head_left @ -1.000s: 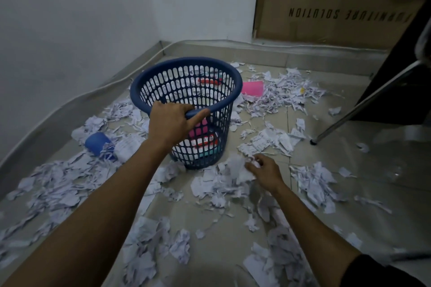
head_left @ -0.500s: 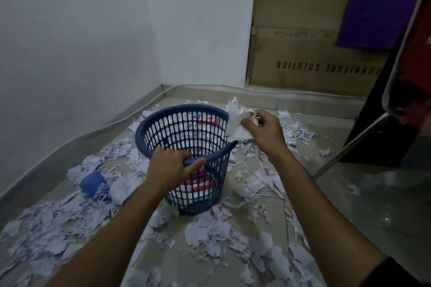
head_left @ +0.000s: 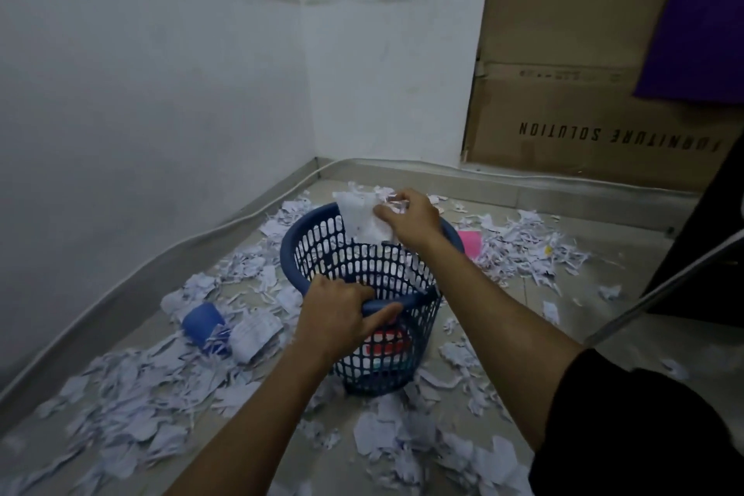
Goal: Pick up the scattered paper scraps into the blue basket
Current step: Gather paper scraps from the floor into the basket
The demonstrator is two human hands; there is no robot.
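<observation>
Head cam: the blue basket (head_left: 364, 278) sits on the tiled floor (head_left: 628, 338) near the room's corner. The left hand (head_left: 338, 318) grips its near rim, fingers curled over and thumb along the outside. The right hand (head_left: 408, 217) is over the basket's mouth, pinching a wad of white paper scraps (head_left: 364, 219) that hangs into the opening. Loads more scattered scraps (head_left: 133, 387) all around, plus a blue cap-like thing (head_left: 202, 321) to the left and a pink sheet (head_left: 470, 242) behind the basket.
</observation>
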